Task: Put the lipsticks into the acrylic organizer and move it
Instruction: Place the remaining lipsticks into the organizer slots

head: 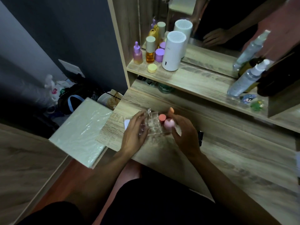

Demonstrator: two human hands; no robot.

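A clear acrylic organizer (pixel 153 123) with a grid of small slots sits near the left front of the wooden vanity top (pixel 235 153). A coral-capped lipstick (pixel 162 118) and a pink-capped one (pixel 168 124) stand at its right side. A silvery clear-topped item (pixel 148 110) rises at its back. My left hand (pixel 134 133) grips the organizer's left side. My right hand (pixel 183 132) holds its right side, fingers around the pink lipstick. A dark lipstick tube (pixel 201 138) lies on the table just right of my right hand.
An upper shelf (pixel 194 78) carries a white cylinder device (pixel 172 51), purple and amber bottles (pixel 150 49), a yellow jar (pixel 152 68) and spray bottles (pixel 248 77) at the right. A mirror stands behind. A plastic-wrapped white box (pixel 82 132) lies left of the table.
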